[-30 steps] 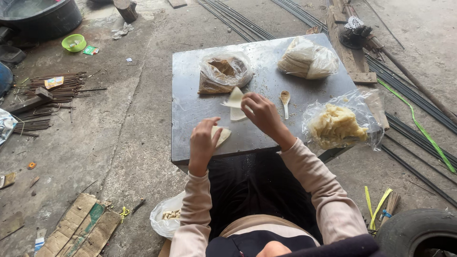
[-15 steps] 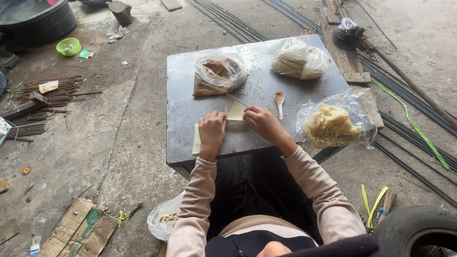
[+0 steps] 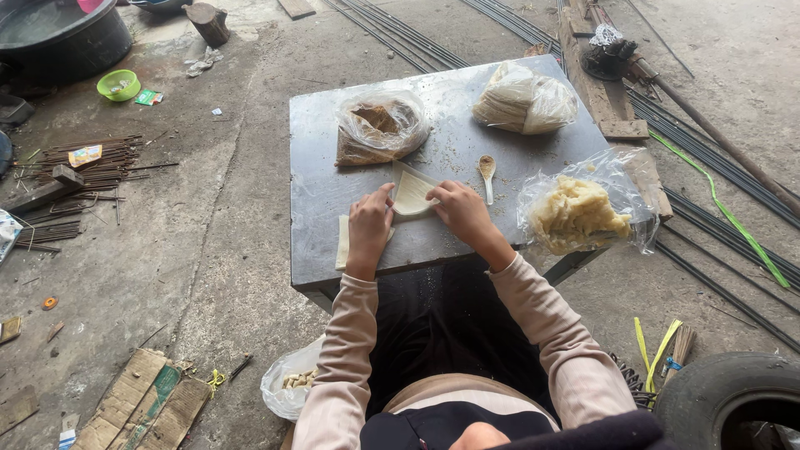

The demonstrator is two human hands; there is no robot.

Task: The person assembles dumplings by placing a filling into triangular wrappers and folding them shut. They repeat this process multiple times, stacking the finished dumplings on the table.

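Leaf flat between both hands' fingers.

Left hand: lying palm down, fingers pointing forward, pressing flat.
Right hand: curling, fingertips pinching down.
Arms: reaching forward, elbows bending, sleeves covering wrists.

Bare table lies open at left; three plastic bags and a wooden spoon crowd far and right sides.
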